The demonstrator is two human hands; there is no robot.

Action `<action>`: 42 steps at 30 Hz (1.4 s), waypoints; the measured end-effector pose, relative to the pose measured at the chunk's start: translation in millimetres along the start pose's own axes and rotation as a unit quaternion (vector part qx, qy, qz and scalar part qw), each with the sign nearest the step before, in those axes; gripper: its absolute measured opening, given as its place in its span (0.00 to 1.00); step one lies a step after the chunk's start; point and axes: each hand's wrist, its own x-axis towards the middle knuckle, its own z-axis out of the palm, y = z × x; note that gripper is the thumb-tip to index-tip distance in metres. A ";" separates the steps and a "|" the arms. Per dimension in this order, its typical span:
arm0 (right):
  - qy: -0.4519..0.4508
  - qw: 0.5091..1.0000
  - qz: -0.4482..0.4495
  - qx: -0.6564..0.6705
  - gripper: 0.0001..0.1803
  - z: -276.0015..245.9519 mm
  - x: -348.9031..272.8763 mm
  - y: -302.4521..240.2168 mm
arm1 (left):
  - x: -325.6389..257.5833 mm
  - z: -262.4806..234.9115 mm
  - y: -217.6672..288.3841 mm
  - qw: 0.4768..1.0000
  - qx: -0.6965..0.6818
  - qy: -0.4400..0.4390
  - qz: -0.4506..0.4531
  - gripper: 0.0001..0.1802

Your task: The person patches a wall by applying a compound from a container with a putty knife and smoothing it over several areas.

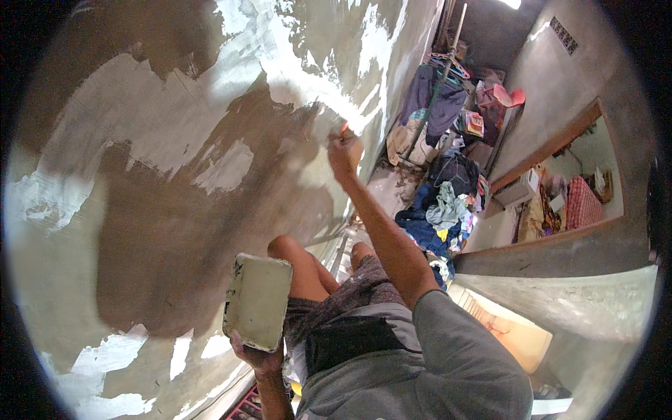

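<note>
My left hand (pixel 260 358) grips the lower end of a shallow, off-white rectangular tray (pixel 259 301) with dark smudges along its rim. The tray is tilted up beside my knee, close to the wall (pixel 161 252). My right arm reaches forward, and the right hand (pixel 344 154) is closed around what looks like a putty knife with an orange handle (pixel 344 129). Its blade is lost in the bright glare on the wall. White putty patches (pixel 287 70) cover parts of the grey-brown wall, streaked and uneven around the right hand.
Beyond my right arm lies a heap of clothes (pixel 441 210) on the floor. Farther back, garments hang by a pole (pixel 448 63), near a red plastic item (pixel 504 96). At right, a framed wall opening (pixel 560 182) holds stored things. A pale yellow panel (pixel 504 325) stands behind my right shoulder.
</note>
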 end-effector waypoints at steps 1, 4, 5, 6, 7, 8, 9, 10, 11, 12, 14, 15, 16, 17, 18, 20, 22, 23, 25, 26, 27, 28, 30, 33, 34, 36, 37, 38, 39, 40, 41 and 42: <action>-0.012 0.998 0.036 0.052 0.07 0.2 8.3 -8.0 | -1.2 -1.3 1.1 1.000 0.000 0.004 0.003 0.36; -0.069 0.994 0.039 0.074 0.11 -0.6 30.6 -17.9 | -4.9 1.4 3.6 1.000 0.002 0.016 0.001 0.37; -0.068 0.995 0.033 0.072 0.11 1.0 36.2 -19.1 | -4.8 2.0 3.9 1.000 0.004 0.019 0.000 0.37; -0.072 0.995 0.029 0.071 0.11 2.4 36.5 -31.9 | -4.1 -1.5 4.5 1.000 0.009 0.028 0.002 0.37; -0.074 0.995 0.025 0.069 0.11 3.8 36.6 -40.1 | -4.7 -1.7 5.1 0.999 0.014 0.029 0.005 0.37; -0.077 0.994 0.016 0.073 0.11 5.6 35.6 -43.9 | -5.0 -1.9 5.8 0.999 0.019 0.030 0.008 0.38; -0.078 0.994 0.008 0.077 0.11 6.8 36.0 -45.6 | -4.7 2.7 8.0 0.999 0.023 0.024 0.010 0.37; -0.079 0.994 -0.001 0.081 0.11 8.1 35.8 -47.4 | -5.1 4.9 9.0 0.999 0.027 0.017 0.013 0.37; -0.081 0.991 -0.008 0.104 0.10 9.5 34.8 -49.1 | -5.1 2.9 8.6 1.000 0.002 0.010 -0.004 0.37; -0.081 0.989 -0.014 0.127 0.09 10.6 33.2 -50.2 | -3.5 -0.4 9.2 1.000 -0.022 0.001 -0.021 0.37; -0.094 0.985 -0.014 0.146 0.06 10.4 31.2 -52.6 | -2.2 -5.4 9.5 0.998 -0.040 -0.006 -0.042 0.37; -0.109 0.984 -0.009 0.143 0.04 10.2 27.1 -59.9 | -2.5 -8.0 10.1 0.998 -0.035 -0.002 -0.043 0.37; -0.123 0.982 -0.005 0.140 0.04 9.5 22.8 -67.7 | -2.9 -10.5 10.1 0.998 -0.040 -0.003 -0.045 0.38; -0.123 0.982 -0.014 0.139 0.04 9.6 18.3 -74.6 | -3.2 -12.9 9.9 0.998 -0.045 -0.004 -0.048 0.38; -0.122 0.983 -0.023 0.135 0.05 9.7 14.6 -79.2 | -2.4 -14.3 9.4 0.997 -0.061 -0.009 -0.055 0.38; -0.122 0.985 -0.034 0.121 0.05 6.9 8.7 -87.8 | -1.6 -14.1 8.9 0.995 -0.076 -0.015 -0.064 0.38; -0.126 0.986 -0.038 0.104 0.07 0.7 0.7 -96.9 | -4.4 -10.2 9.8 0.995 -0.070 -0.015 -0.066 0.38; -0.131 0.985 -0.039 0.107 0.07 -1.5 -4.1 -101.2 | -5.2 -9.4 9.6 0.996 -0.066 -0.008 -0.063 0.38; -0.144 0.982 -0.040 0.113 0.09 -6.4 -15.5 -106.7 | -7.4 -9.6 9.7 0.997 -0.057 0.008 -0.057 0.38; -0.162 0.982 -0.027 0.099 0.09 -11.6 -21.5 -107.1 | -7.9 -11.7 9.7 0.997 -0.058 0.007 -0.055 0.38; -0.181 0.980 -0.013 0.085 0.09 -16.9 -28.7 -108.0 | -8.7 -14.6 9.9 0.997 -0.060 0.007 -0.051 0.38; -0.200 0.977 0.000 0.070 0.09 -22.1 -35.1 -107.1 | -8.5 -14.7 9.7 0.997 -0.062 0.007 -0.048 0.38; -0.180 0.969 0.000 0.170 0.05 -17.4 -40.7 -67.7 | -8.0 -8.4 9.2 1.000 0.013 0.017 -0.002 0.38; -0.165 0.930 0.143 0.296 0.07 -24.8 -31.5 -12.3 | -10.1 -4.8 7.9 1.000 -0.025 0.002 0.006 0.37; -0.157 0.916 0.185 0.319 0.09 -30.8 -25.8 -5.0 | -11.2 -5.9 8.0 0.998 -0.062 -0.008 -0.002 0.37; -0.114 0.929 0.177 0.306 0.06 -31.6 -10.2 8.5 | -11.4 -9.1 8.9 0.997 -0.066 -0.020 -0.018 0.35; -0.115 0.934 0.147 0.305 0.06 -34.3 -1.5 15.1 | -10.8 -9.8 9.0 0.997 -0.068 -0.027 -0.027 0.34; -0.116 0.939 0.117 0.303 0.06 -33.7 6.0 21.3 | -9.8 -9.8 9.1 0.996 -0.075 -0.033 -0.025 0.35; -0.118 0.941 0.088 0.306 0.06 -28.3 7.6 8.2 | -9.9 -11.5 9.4 0.996 -0.081 -0.033 -0.020 0.35; -0.111 0.945 0.081 0.298 0.06 -24.8 17.5 10.0 | -8.6 -11.1 8.9 0.995 -0.088 -0.041 -0.020 0.35; -0.104 0.948 0.074 0.290 0.06 -19.9 28.9 10.9 | -7.0 -11.8 8.0 0.996 -0.080 -0.040 -0.020 0.35; -0.100 0.951 0.068 0.283 0.06 -14.2 35.4 9.8 | -5.4 -14.0 7.3 0.997 -0.071 -0.036 -0.017 0.35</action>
